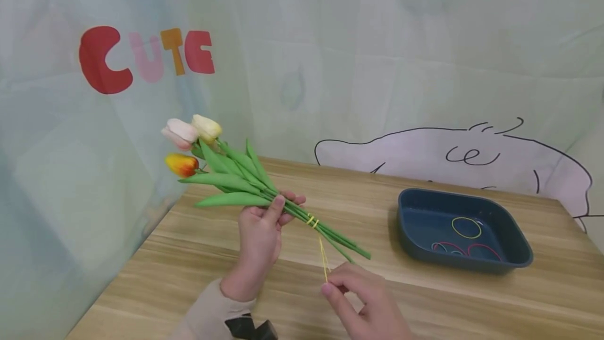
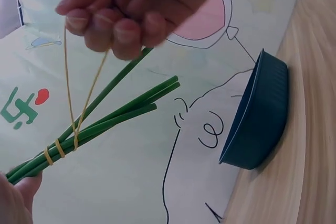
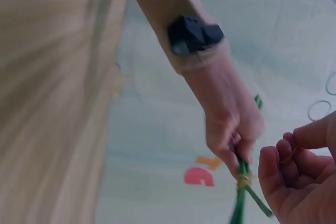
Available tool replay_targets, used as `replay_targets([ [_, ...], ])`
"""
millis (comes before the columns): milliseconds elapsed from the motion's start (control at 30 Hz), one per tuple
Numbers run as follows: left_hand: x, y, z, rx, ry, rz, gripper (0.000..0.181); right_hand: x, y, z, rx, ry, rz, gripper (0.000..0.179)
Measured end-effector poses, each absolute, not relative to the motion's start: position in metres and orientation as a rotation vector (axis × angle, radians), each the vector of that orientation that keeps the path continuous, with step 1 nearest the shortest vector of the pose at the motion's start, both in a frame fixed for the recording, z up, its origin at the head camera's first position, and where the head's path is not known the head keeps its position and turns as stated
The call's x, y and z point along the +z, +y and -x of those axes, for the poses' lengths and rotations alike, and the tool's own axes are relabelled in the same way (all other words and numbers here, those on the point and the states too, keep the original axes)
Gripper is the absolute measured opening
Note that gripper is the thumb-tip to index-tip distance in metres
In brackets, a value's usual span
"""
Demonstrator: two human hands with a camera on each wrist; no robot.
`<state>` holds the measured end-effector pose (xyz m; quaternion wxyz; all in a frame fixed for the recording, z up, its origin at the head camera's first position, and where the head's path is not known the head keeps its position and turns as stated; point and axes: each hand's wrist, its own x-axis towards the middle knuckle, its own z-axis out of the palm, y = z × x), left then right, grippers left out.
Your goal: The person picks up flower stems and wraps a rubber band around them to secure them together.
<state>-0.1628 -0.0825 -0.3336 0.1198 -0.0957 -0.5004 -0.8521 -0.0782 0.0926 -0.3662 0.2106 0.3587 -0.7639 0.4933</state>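
A bunch of artificial tulips, with pink, cream and orange-yellow heads and green leaves, slants across the table, heads to the upper left. My left hand grips its stems around the middle, thumb on top. Just below that grip, a yellow rubber band is wound around the green stems in several turns. My right hand pinches a loop of this band between thumb and fingers, pulling it taut away from the stems. One stem splays apart from the others at the cut ends.
A dark blue tray stands on the wooden table to the right, with yellow, red and pale rubber bands in it. Behind the table hangs a printed cloth with coloured letters and a line drawing.
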Motion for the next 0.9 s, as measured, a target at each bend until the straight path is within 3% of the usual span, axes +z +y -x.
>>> replay_targets([
  [200,-0.332,-0.081,0.161,-2.432,-1.512,0.37,0.009,-0.346,0.111,0.084,1.249,-2.114,-0.972,0.027],
  [500,-0.33,-0.08,0.158,-2.497,-1.674,0.415,0.013,-0.329,0.135,0.092,1.361,-2.169,-0.887,0.027],
  [900,-0.33,-0.09,0.156,-2.805,-1.575,0.723,0.007,-0.328,0.159,0.112,1.672,-2.155,-0.964,0.029],
])
